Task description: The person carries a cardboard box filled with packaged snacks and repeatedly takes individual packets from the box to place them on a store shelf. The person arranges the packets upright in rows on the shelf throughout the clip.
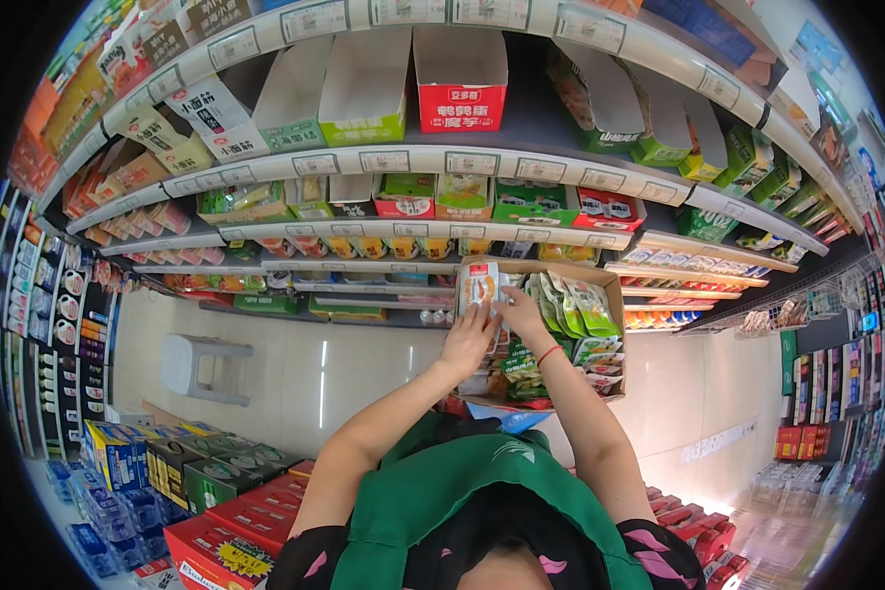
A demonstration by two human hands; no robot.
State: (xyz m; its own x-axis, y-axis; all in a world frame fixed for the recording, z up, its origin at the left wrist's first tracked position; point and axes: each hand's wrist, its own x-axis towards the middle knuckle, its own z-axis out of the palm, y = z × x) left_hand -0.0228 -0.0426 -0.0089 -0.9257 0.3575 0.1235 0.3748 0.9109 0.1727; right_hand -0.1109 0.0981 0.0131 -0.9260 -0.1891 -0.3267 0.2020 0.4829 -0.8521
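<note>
An open cardboard carton (614, 291) full of snack packets stands before me, against the lower shelves. At its far left corner is a white-and-orange snack packet (479, 282). My left hand (473, 338) lies over the lower part of that packet with its fingers on it. Just right of it, my right hand (522, 318) has its fingertips bent at the packet's right edge; whether they grip it is hidden. Green-and-white pouches (590, 306) stand in the carton's right side. Dark green packets (523, 369) lie nearer to me, partly under my right forearm.
Shelves with price-tag rails (413, 158) curve ahead, holding open display boxes, among them a red-and-white box (461, 88). A grey plastic stool (192, 369) stands on the floor at left. Red drink cartons (243, 523) and water bottle packs (110, 509) are stacked behind left.
</note>
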